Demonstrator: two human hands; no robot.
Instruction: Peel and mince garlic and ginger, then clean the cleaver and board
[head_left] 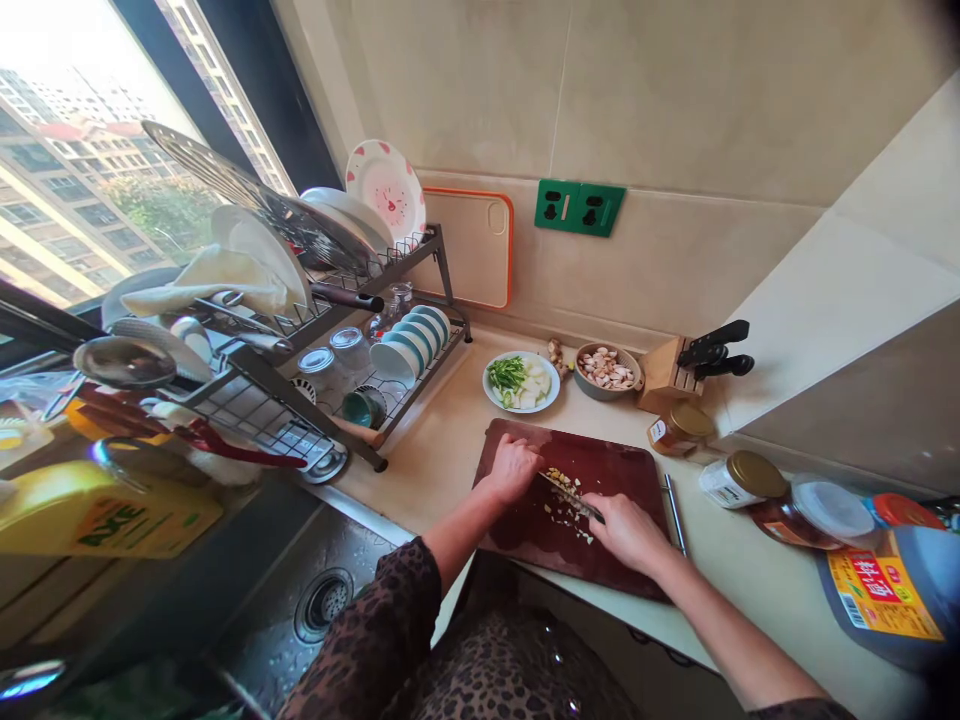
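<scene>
A dark red cutting board (622, 470) lies on the counter with a small heap of chopped pale bits (564, 495), perhaps garlic, in its middle. My right hand (626, 530) is closed on the handle of a knife (570, 492) whose blade rests across the heap. My left hand (514, 468) is curled with its fingertips pressed on the far end of the blade, beside the heap.
Behind the board stand a plate of cut greens and white slices (521, 383), a bowl of garlic cloves (607, 370) and a knife block (664, 375). Jars (739, 478) and bottles (885, 590) crowd the right. A dish rack (300, 330) and sink (322, 605) are at left.
</scene>
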